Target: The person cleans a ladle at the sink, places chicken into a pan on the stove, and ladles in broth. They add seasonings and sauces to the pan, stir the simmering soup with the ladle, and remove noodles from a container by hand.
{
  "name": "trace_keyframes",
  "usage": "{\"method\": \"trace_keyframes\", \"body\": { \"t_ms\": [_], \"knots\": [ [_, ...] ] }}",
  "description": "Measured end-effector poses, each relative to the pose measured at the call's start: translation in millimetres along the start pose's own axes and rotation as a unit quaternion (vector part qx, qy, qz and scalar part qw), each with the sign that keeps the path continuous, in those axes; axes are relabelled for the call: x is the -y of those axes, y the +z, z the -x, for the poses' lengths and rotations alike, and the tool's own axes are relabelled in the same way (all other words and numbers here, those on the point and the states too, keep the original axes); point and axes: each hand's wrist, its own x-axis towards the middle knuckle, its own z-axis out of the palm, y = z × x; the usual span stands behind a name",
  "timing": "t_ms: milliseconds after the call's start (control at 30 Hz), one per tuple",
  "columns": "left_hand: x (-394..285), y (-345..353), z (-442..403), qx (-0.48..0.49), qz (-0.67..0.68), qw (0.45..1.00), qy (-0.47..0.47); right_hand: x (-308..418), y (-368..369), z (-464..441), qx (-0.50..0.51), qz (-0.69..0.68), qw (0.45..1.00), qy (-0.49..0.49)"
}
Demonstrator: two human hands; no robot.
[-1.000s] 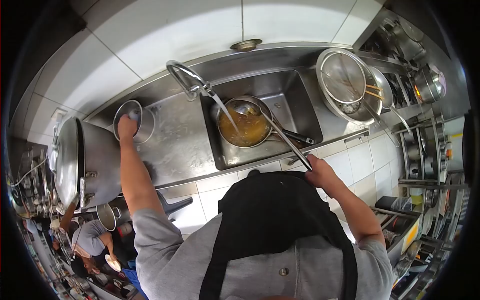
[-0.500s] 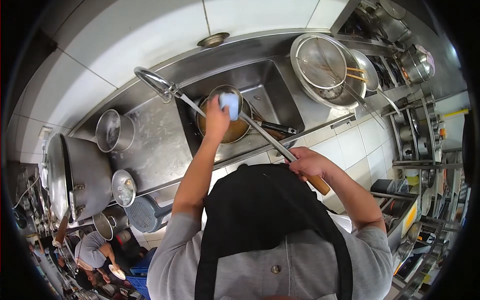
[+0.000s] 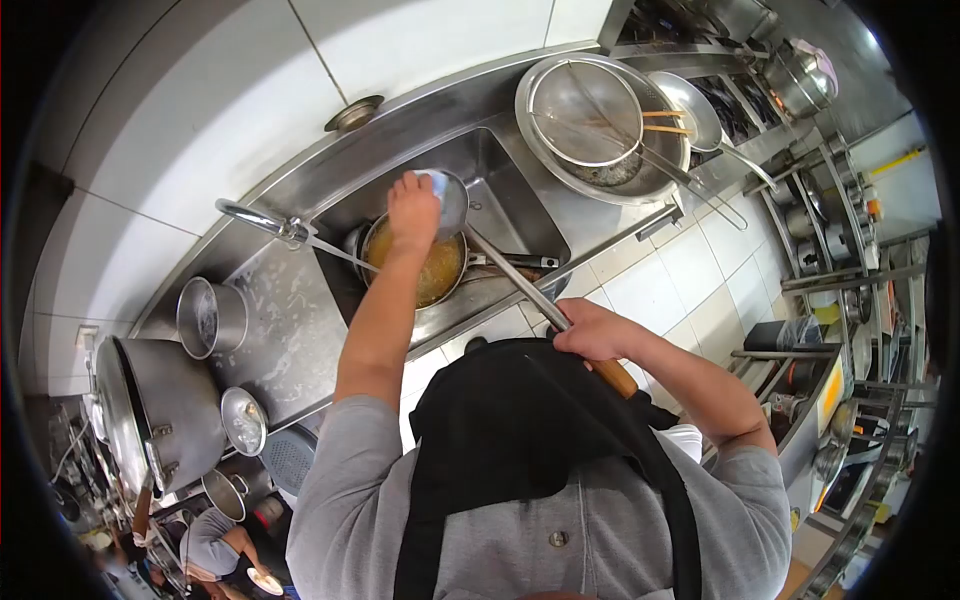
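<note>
Over the sink point(image 3: 500, 170), my left hand point(image 3: 413, 213) presses a light-blue sponge point(image 3: 438, 183) against the round metal bowl of a ladle point(image 3: 454, 208). The sponge is partly hidden by my fingers. My right hand point(image 3: 592, 328) is wrapped round the ladle's long handle near its wooden end, and the shaft slants up to the left. Beneath my left hand, a pan point(image 3: 440, 275) of cloudy brownish water stands in the sink. Water streams from the curved faucet point(image 3: 262, 222) toward this pan. A black-handled utensil point(image 3: 525, 261) lies beside the pan.
Right of the sink, a mesh strainer point(image 3: 585, 110) rests over a large metal basin point(image 3: 655, 180) with chopsticks. On the left stand a small pot point(image 3: 212, 318), a big stockpot point(image 3: 175, 410) and a metal bowl point(image 3: 243, 420). A co-worker point(image 3: 222, 545) is at lower left.
The ladle's bowl has tipped, and my left hand with the sponge has moved to its far side. The whole view has shifted and turned slightly. My right hand keeps its hold.
</note>
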Motion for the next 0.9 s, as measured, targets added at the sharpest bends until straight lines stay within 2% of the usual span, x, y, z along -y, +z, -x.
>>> {"method": "trace_keyframes", "body": {
  "t_ms": [67, 200, 233, 300, 333, 367, 433, 467, 500, 533, 567, 600, 667, 700, 767, 833, 900],
  "knots": [
    [12.6, 4.3, -8.6, 0.017, -0.106, 0.994, -0.038, -4.6, 1.2, -0.2, -0.025, -0.017, 0.999, -0.011],
    [18.1, 12.0, 18.0, 0.065, -0.061, 0.993, -0.074, 0.2, 2.0, -1.5, -0.043, -0.010, 0.998, -0.040],
    [21.3, 20.6, 22.4, 0.129, 0.047, 0.984, -0.110, 2.0, 1.9, -0.7, -0.040, 0.017, 0.998, -0.041],
    [26.5, 32.6, 28.9, 0.246, 0.260, 0.917, -0.178, -3.0, 2.6, -4.6, -0.034, 0.017, 0.998, -0.041],
    [22.6, 30.5, 28.0, 0.245, 0.260, 0.917, -0.178, -5.3, 2.1, -7.0, -0.031, 0.018, 0.998, -0.042],
    [15.9, 30.4, 28.0, 0.199, 0.357, 0.888, -0.211, -7.8, 2.5, -9.1, -0.030, 0.018, 0.998, -0.042],
    [8.4, 32.5, 30.9, 0.098, 0.537, 0.793, -0.271, -11.4, 4.5, -11.5, -0.023, -0.031, 0.998, -0.045],
    [17.5, 29.2, 26.5, 0.161, 0.478, 0.831, -0.235, -11.2, 4.6, -10.5, -0.023, -0.029, 0.998, -0.045],
    [26.1, 25.5, 33.1, 0.160, 0.479, 0.830, -0.238, -11.5, 5.8, -8.2, -0.024, -0.036, 0.998, -0.049],
    [34.4, 20.7, 41.2, 0.127, 0.272, 0.948, -0.102, -11.0, 6.2, -6.7, -0.025, -0.043, 0.997, -0.055],
    [41.2, 15.1, 44.4, 0.085, 0.044, 0.995, 0.043, -10.9, 6.8, -5.4, -0.026, -0.042, 0.997, -0.056],
    [49.9, 8.6, 41.2, 0.083, 0.043, 0.995, 0.045, -10.9, 7.5, -4.5, -0.019, -0.017, 0.999, -0.044],
    [58.4, -13.0, 33.5, 0.088, -0.193, 0.955, 0.206, -11.1, 9.3, -5.3, -0.014, 0.005, 0.999, -0.030],
    [57.6, -20.0, 26.4, 0.089, -0.192, 0.955, 0.210, -9.6, 11.0, -7.7, -0.012, 0.028, 0.999, -0.025],
    [55.1, -28.5, 4.8, -0.031, -0.192, 0.938, 0.288, -7.0, 13.5, -7.5, -0.014, 0.052, 0.998, -0.019],
    [49.6, -33.1, -9.8, -0.038, -0.202, 0.937, 0.283, -2.0, 11.9, -5.2, -0.005, -0.010, 0.999, -0.039],
    [43.9, -33.8, -10.3, -0.076, -0.182, 0.960, 0.199, -3.2, 12.4, -2.1, -0.010, -0.037, 0.999, -0.039]
  ]
}}
